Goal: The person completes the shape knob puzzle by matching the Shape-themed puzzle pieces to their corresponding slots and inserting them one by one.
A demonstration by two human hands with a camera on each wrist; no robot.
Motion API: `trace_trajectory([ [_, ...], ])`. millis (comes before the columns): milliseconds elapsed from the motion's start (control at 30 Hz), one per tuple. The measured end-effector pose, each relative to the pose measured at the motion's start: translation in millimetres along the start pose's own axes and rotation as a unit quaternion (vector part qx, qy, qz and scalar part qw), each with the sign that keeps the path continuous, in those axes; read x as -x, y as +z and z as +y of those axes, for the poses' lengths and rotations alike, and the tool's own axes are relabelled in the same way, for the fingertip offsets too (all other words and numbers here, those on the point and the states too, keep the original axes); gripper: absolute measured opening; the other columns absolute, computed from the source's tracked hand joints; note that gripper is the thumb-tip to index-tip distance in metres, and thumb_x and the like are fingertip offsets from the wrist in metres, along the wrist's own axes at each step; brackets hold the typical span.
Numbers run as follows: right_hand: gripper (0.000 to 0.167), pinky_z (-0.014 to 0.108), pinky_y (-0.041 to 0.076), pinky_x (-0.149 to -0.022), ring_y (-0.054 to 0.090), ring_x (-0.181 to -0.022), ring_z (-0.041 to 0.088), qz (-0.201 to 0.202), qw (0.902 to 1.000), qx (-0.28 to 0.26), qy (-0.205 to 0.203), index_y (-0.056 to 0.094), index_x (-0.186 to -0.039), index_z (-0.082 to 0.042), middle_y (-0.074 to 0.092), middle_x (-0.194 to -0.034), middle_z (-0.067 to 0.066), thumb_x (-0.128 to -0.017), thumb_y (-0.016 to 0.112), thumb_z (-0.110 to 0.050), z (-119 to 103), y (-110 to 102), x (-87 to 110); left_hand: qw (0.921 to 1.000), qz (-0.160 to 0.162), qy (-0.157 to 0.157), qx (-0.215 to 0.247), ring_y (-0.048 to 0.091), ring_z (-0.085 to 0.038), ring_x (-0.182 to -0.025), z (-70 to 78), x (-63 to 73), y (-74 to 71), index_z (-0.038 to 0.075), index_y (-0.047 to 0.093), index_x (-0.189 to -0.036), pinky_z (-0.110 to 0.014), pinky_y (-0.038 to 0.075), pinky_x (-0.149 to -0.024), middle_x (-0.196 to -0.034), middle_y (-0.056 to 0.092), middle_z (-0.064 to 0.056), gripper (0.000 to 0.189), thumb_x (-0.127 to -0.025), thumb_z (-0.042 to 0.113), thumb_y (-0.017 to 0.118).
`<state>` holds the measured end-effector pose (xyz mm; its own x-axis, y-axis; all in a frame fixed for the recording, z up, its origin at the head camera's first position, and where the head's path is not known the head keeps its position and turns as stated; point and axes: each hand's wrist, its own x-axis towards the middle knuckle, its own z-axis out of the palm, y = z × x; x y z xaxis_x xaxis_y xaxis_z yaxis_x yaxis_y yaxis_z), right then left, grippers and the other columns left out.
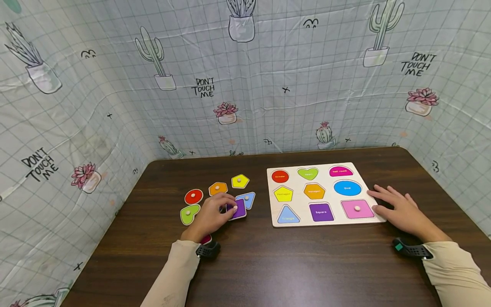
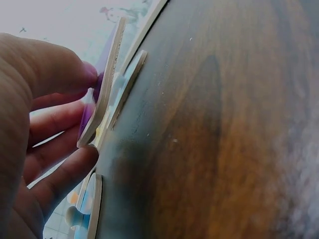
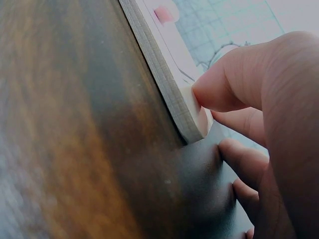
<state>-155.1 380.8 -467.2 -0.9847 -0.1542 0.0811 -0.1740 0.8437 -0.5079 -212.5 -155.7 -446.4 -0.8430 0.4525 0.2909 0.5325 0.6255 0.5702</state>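
Observation:
My left hand [image 1: 213, 214] pinches the knob of a purple square puzzle piece [image 1: 239, 209] between thumb and fingers. In the left wrist view the square [image 2: 105, 84] is tilted, and a gap shows between it and the dark table. A blue triangle piece [image 1: 249, 199] lies just behind it, partly overlapped in the head view. My right hand [image 1: 402, 212] rests at the right edge of the white puzzle board [image 1: 264, 170], fingers extended. Its thumb [image 3: 219, 92] touches the board's near right corner. A pink piece with a knob [image 1: 352, 209] sits in the board beside that thumb.
Around my left hand lie a red circle [image 1: 193, 196], an orange hexagon [image 1: 218, 188], a yellow pentagon [image 1: 240, 181] and a green heart [image 1: 189, 214]. A dark red piece [image 1: 206, 239] shows partly under my left wrist. Patterned cloth [image 1: 261, 85] hangs behind the wooden table [image 1: 299, 264].

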Motion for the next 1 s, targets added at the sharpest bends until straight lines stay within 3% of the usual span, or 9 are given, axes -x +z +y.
trace_trajectory([
  [500, 0.052, 0.077, -0.005, -0.106, 0.017, -0.141, 0.058, 0.01, 1.0, 0.0, -0.002, 0.051, -0.143, 0.001, 0.034, -0.15, 0.034, -0.1, 0.059, -0.029, -1, 0, -0.1, 0.9999, 0.012, 0.004, -0.003, 0.063, -0.022, -0.106, -2.3, -0.3, 2.6, 0.008, 0.078, -0.105, -0.04, 0.053, -0.091, -0.114, 0.068, -0.002, 0.017, -0.09, 0.016, 0.075],
  [1000, 0.054, 0.076, -0.007, -0.107, 0.015, -0.142, 0.057, 0.006, 1.0, 0.004, 0.005, 0.05, -0.143, 0.001, 0.033, -0.151, 0.034, -0.101, 0.058, -0.032, 0, 1, -1.1, 0.9999, 0.008, 0.012, 0.006, 0.062, -0.021, -0.104, 18.1, -17.8, 13.3, 0.009, 0.077, -0.105, -0.038, 0.053, -0.09, -0.117, 0.067, -0.003, 0.019, -0.092, 0.021, 0.072],
])
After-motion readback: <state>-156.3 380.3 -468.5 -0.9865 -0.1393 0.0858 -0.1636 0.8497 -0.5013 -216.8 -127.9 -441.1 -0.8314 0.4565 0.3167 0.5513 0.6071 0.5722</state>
